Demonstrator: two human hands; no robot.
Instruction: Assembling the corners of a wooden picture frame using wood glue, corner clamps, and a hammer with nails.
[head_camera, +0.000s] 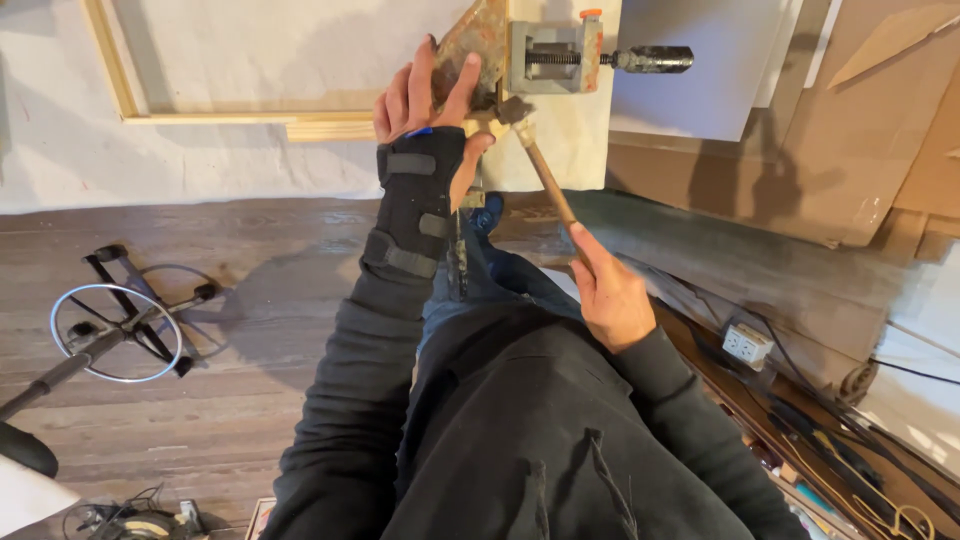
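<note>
So the person is standing over a wood floor (250, 400), looking straight down at a corner clamp (545, 55), and everything here is easiest to place off that clamp. It's a grey metal one with a threaded screw and a dark handle sticking out to its right, sitting on the corner of a pale wooden frame (200, 118) that runs off to the clamp's left. The left hand (425, 95), which has a black wrist brace (412, 200) strapped on, is just left of the clamp, with its grip closed around a rusty brownish plate (470, 40) that butts right up against the clamp, thumb over the front and fingers behind. The right hand (610, 295) is well below the clamp and a bit right, grip closed on the lower end of a hammer (548, 180), whose wooden handle angles up so the dark head sits just under the clamp, about touching the frame corner. Can't tell if the head is actually in contact. Behind the clamp there's a whitish cloth (60, 120) the frame lies on, and off to the clamp's right some cardboard sheets (800, 130). Far down-left of the clamp a ring-shaped stand (115, 330) lies on the floor, and down-right there's a white outlet box (746, 345) with cables near it.
</note>
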